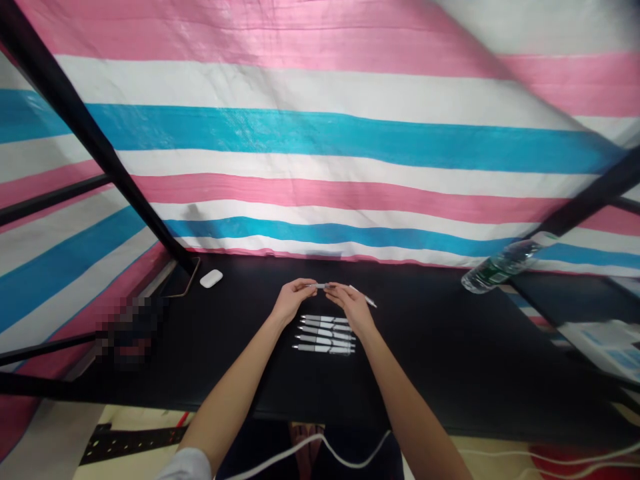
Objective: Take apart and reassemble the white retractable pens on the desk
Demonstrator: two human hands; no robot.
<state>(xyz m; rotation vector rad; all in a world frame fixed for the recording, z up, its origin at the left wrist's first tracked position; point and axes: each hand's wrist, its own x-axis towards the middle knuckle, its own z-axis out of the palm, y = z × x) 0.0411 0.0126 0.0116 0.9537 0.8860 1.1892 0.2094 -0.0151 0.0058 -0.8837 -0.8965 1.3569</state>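
Observation:
Between my two hands a pen (321,286) is held level above the black table. My left hand (294,297) pinches its left end, and my right hand (350,303) grips the right end with bent fingers. Below them, several grey-and-white pens (325,339) lie side by side in a row, tips to the left. My right hand and wrist pass close to the right ends of the upper pens. Another white pen (369,299) lies slanted just right of my right hand, partly hidden by it.
On the black table (425,373), a white rounded case (211,278) rests at the back left, near a phone-like edge (193,280). A clear plastic bottle (500,267) stands at the back right. Black frame bars and a striped sheet surround the table. A white cable (300,447) hangs below.

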